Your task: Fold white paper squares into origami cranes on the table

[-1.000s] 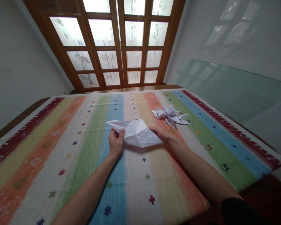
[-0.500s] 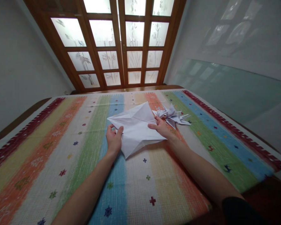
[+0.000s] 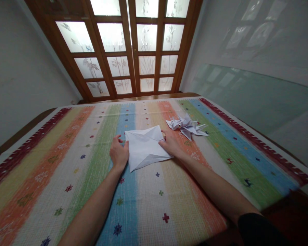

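Note:
A partly folded white paper sheet [image 3: 145, 147] lies almost flat on the striped tablecloth [image 3: 66, 164] in the middle of the view. My left hand [image 3: 118, 152] grips its left edge, fingers curled round the paper. My right hand [image 3: 170, 144] presses on its right edge with fingers bent against the sheet. Just beyond my right hand, a small pile of finished white paper figures [image 3: 187, 125] rests on the cloth.
The table runs back to a wooden-framed door with frosted glass panes [image 3: 133, 51]. A grey wall stands on the left, and a pale wall with a greenish glass panel [image 3: 246, 99] on the right. The table's near right corner drops off at the lower right.
The paper was held up as a long pointed shape, then opened and turned. Now it lies lower and flatter on the cloth, with both hands moved down onto its edges.

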Demonstrator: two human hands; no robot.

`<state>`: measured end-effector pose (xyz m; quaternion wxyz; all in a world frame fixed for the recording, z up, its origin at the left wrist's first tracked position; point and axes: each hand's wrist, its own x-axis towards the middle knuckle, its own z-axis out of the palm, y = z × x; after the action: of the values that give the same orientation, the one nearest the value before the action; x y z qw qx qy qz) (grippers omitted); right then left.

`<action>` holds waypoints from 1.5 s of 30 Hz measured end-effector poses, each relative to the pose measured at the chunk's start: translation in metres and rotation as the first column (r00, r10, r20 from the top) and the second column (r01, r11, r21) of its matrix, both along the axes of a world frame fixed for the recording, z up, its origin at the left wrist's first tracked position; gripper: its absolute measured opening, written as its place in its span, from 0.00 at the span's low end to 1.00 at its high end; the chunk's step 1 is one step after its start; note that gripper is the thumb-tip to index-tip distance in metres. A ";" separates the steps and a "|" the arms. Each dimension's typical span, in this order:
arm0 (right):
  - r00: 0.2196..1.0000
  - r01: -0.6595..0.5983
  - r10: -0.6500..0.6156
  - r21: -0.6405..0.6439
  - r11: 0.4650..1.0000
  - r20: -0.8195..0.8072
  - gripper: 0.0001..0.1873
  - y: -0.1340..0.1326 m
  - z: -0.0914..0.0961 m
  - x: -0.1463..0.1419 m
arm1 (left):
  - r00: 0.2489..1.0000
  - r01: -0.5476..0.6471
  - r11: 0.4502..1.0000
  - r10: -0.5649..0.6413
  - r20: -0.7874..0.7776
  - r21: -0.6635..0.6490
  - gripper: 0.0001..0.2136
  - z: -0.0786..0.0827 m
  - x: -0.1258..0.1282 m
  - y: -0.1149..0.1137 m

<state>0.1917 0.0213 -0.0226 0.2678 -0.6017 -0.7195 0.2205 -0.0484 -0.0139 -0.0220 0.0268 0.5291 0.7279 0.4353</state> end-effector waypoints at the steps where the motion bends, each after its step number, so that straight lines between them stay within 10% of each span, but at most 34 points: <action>1: 0.996 0.028 -0.031 0.040 0.999 0.088 0.35 -0.003 0.000 -0.002 | 0.991 0.042 0.998 -0.037 -0.125 0.037 0.18 0.002 0.003 -0.003; 5: 0.931 0.014 -0.073 0.166 0.986 0.358 0.31 -0.016 0.000 -0.010 | 0.772 0.389 0.908 -0.413 -0.483 -0.155 0.26 0.000 0.024 -0.015; 9: 0.867 -0.091 -0.070 0.295 0.951 0.493 0.25 -0.021 -0.004 -0.013 | 0.604 0.410 0.745 -0.654 -0.455 -0.527 0.32 -0.009 0.044 -0.021; 15: 0.769 -0.427 0.263 0.162 0.889 0.583 0.32 -0.012 -0.018 -0.009 | 0.611 0.339 0.706 -0.668 -0.426 -0.622 0.39 -0.012 0.039 0.002; 28: 0.731 -0.526 0.443 0.015 0.850 0.519 0.46 -0.038 -0.018 0.006 | 0.652 0.328 0.775 -0.600 -0.464 -0.541 0.36 -0.010 0.015 0.037; 33: 0.761 -0.498 0.427 0.016 0.867 0.489 0.47 0.000 -0.023 -0.006 | 0.444 0.503 0.621 -0.783 -0.436 -0.601 0.32 -0.007 0.014 0.031; 45: 0.783 -0.433 0.376 0.001 0.901 0.495 0.52 0.056 -0.020 0.002 | 0.290 0.565 0.476 -0.879 -0.378 -0.674 0.41 0.000 0.005 -0.030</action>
<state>0.1936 0.0777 -0.0421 0.0601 -0.4524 -0.8867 0.0739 -0.0429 -0.0438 -0.0223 0.0656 0.9052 0.4191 -0.0256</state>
